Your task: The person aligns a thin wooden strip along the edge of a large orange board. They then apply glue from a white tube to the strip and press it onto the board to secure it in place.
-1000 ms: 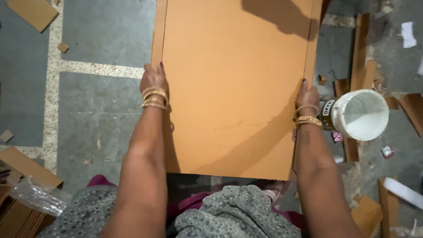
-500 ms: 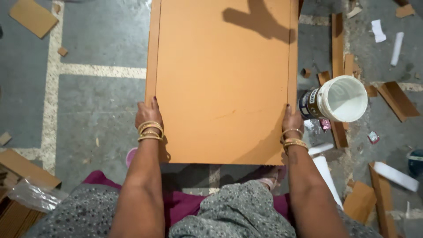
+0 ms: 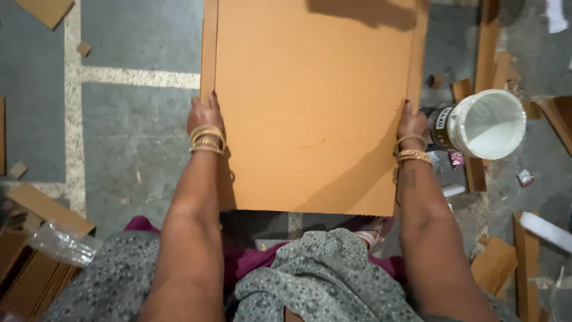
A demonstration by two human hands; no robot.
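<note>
A large orange-brown board (image 3: 310,101) is held flat in front of me over the grey floor. My left hand (image 3: 204,114) grips its left edge, fingers curled under, with gold bangles at the wrist. My right hand (image 3: 412,122) grips the right edge the same way, also with bangles. The board's top runs out of the frame. Its near edge hangs just above my knees, which are covered in grey patterned cloth.
An open white tub (image 3: 484,124) of white paste stands just right of my right hand. Wood offcuts (image 3: 494,262) litter the floor at right. A brown strip (image 3: 50,209), a plastic bag (image 3: 62,244) and stacked ribbed boards (image 3: 27,277) lie at lower left.
The board has shifted slightly left and nearer to me, and its edges now sit squarer. Both hands keep their grip on its sides.
</note>
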